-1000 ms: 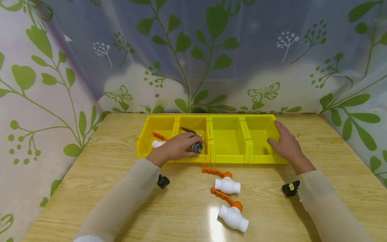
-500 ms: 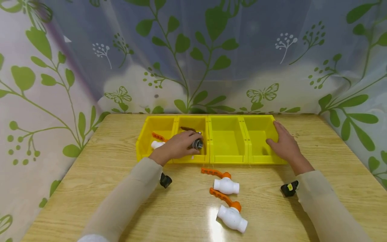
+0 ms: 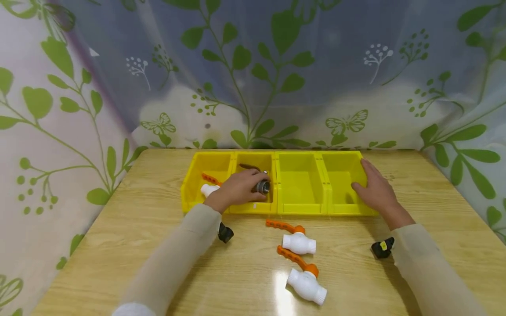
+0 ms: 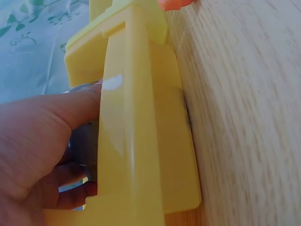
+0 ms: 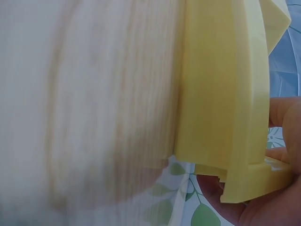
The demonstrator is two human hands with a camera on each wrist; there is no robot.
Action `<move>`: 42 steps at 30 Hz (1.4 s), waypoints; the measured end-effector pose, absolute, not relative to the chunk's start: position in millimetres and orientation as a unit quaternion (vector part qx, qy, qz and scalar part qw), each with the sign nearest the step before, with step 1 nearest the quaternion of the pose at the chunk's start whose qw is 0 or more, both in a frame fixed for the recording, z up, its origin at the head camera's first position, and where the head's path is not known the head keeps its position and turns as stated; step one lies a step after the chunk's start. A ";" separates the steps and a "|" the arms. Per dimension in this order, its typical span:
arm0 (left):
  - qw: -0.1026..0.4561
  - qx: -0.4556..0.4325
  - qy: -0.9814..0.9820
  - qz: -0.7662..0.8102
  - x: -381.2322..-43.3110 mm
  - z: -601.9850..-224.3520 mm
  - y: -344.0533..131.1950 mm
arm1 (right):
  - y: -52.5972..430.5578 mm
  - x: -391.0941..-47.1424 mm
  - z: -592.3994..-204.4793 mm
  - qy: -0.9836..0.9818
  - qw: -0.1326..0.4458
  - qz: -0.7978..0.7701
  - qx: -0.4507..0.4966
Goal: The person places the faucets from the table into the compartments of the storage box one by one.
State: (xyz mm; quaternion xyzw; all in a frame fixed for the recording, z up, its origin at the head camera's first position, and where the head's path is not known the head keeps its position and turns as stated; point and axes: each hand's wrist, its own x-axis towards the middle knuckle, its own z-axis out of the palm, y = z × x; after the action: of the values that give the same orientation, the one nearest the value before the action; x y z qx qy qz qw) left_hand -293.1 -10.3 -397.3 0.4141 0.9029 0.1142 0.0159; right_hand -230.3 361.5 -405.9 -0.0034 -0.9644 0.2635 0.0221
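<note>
Grips a grey metal valve (image 3: 262, 188) in the left hand (image 3: 241, 188), near centre of the head view, within the second bin (image 3: 254, 159) from the left. Compared with one second earlier, lies slightly higher over the front rim, exposing a small white mark (image 3: 254, 205) on that rim. Pinches the outer wall of the rightmost bin (image 3: 344, 208) in the right hand (image 3: 377, 188), right of centre, thumb inside, as in the earlier frame. Carries a yellow patch (image 3: 383, 246) on the black wrist unit (image 3: 378, 252) at lower right, too small to read. Shows a brown lever (image 3: 250, 167) above the left hand; hard to make out how joined to the valve, owing to the covering fingers. Includes a partly hidden white valve (image 3: 208, 190) in the leftmost bin (image 3: 187, 193). Includes, below centre on the wooden table (image 3: 348, 272), an upper orange-levered valve (image 3: 299, 243) and a lower orange-levered valve (image 3: 306, 286). Cuts off an orange piece (image 4: 174, 4) at the top edge of the left wrist view, and the right hand at the right edge of the right wrist view.
</note>
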 end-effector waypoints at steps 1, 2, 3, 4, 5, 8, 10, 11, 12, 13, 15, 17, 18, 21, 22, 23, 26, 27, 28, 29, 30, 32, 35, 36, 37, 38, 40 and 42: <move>0.015 0.413 0.903 0.115 -293.2 -397.2 -9.2 | 362.2 -230.1 -406.0 -0.964 0.023 0.263 -0.003; 0.013 0.412 0.904 0.114 -293.4 -397.2 -8.4 | 362.4 -229.7 -406.0 -0.964 0.023 0.264 -0.003; 0.010 0.412 0.904 0.111 -293.8 -397.3 -7.7 | 362.7 -229.8 -405.9 -0.964 0.024 0.264 -0.003; 0.008 0.412 0.905 0.106 -294.1 -397.4 -7.1 | 362.8 -229.6 -405.9 -0.964 0.025 0.265 -0.003; 0.005 0.412 0.905 0.101 -294.4 -397.6 -6.6 | 363.1 -229.7 -406.3 -0.964 0.027 0.265 -0.003; 0.001 0.413 0.907 0.085 -294.8 -398.7 -5.7 | 363.2 -230.3 -406.6 -0.964 0.026 0.263 -0.002; -0.001 0.414 0.908 0.072 -294.7 -399.6 -5.4 | 363.1 -230.7 -406.6 -0.965 0.026 0.260 -0.001; -0.002 0.414 0.908 0.065 -294.6 -400.1 -5.4 | 362.9 -230.9 -406.5 -0.966 0.025 0.258 0.000; -0.004 0.414 0.908 0.060 -294.6 -400.7 -5.4 | 362.7 -231.1 -406.0 -0.966 0.024 0.257 0.001; -0.007 0.415 0.908 0.055 -294.7 -401.0 -5.1 | 362.9 -231.0 -405.9 -0.966 0.025 0.256 0.001; -0.016 0.418 0.907 0.047 -295.1 -401.5 -4.3 | 363.0 -230.7 -405.2 -0.967 0.028 0.255 0.001; -0.024 0.422 0.905 0.038 -295.5 -401.9 -3.5 | 363.4 -230.6 -404.6 -0.967 0.031 0.254 0.003; -0.027 0.423 0.905 0.032 -295.6 -401.8 -3.0 | 363.6 -230.7 -404.4 -0.966 0.033 0.255 0.004; -0.020 0.424 0.905 0.011 -295.3 -401.3 -1.8 | 364.1 -231.2 -404.9 -0.965 0.033 0.259 0.007; -0.015 0.424 0.905 0.005 -295.2 -401.3 -1.4 | 364.1 -231.2 -405.5 -0.965 0.032 0.261 0.007; -0.008 0.422 0.906 0.000 -295.0 -401.3 -1.1 | 364.3 -231.3 -406.3 -0.965 0.032 0.262 0.007; 0.009 0.420 0.907 -0.009 -294.5 -400.5 0.0 | 364.3 -231.0 -407.9 -0.964 0.031 0.263 0.006; 0.012 0.420 0.907 -0.009 -294.6 -400.1 0.4 | 364.4 -231.0 -408.2 -0.965 0.032 0.262 0.006; 0.014 0.420 0.908 -0.011 -294.8 -400.4 0.7 | 364.4 -231.0 -408.2 -0.965 0.032 0.259 0.007; 0.016 0.419 0.908 -0.011 -295.0 -400.5 0.9 | 364.5 -231.4 -407.8 -0.965 0.034 0.258 0.009; 0.017 0.420 0.907 -0.010 -295.5 -400.3 1.1 | 364.4 -231.7 -407.1 -0.966 0.035 0.257 0.010; 0.019 0.422 0.906 -0.010 -297.3 -399.9 1.1 | 363.9 -233.2 -405.4 -0.966 0.038 0.255 0.013; 0.022 0.420 0.907 -0.019 -300.7 -399.9 0.5 | 362.5 -236.4 -404.0 -0.964 0.039 0.262 0.016; 0.025 0.420 0.907 -0.021 -301.6 -400.0 0.3 | 361.7 -236.8 -403.8 -0.964 0.038 0.263 0.016; 0.027 0.421 0.906 -0.023 -302.4 -400.3 0.3 | 361.0 -236.7 -403.6 -0.964 0.035 0.264 0.014; 0.031 0.421 0.906 -0.023 -303.0 -400.6 0.5 | 360.5 -236.4 -403.8 -0.964 0.032 0.263 0.012; 0.039 0.424 0.905 -0.020 -303.7 -401.6 1.5 | 359.9 -234.7 -404.2 -0.964 0.025 0.263 0.006; 0.045 0.427 0.903 -0.018 -304.0 -402.7 3.1 | 359.6 -232.6 -404.4 -0.966 0.020 0.259 -0.001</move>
State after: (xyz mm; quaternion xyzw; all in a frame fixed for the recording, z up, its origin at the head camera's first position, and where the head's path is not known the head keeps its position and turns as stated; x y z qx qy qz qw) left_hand -304.0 3.1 -402.7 0.4270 0.9030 -0.0178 0.0446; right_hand -232.6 359.6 -404.4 -0.0006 -0.9656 0.2594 0.0203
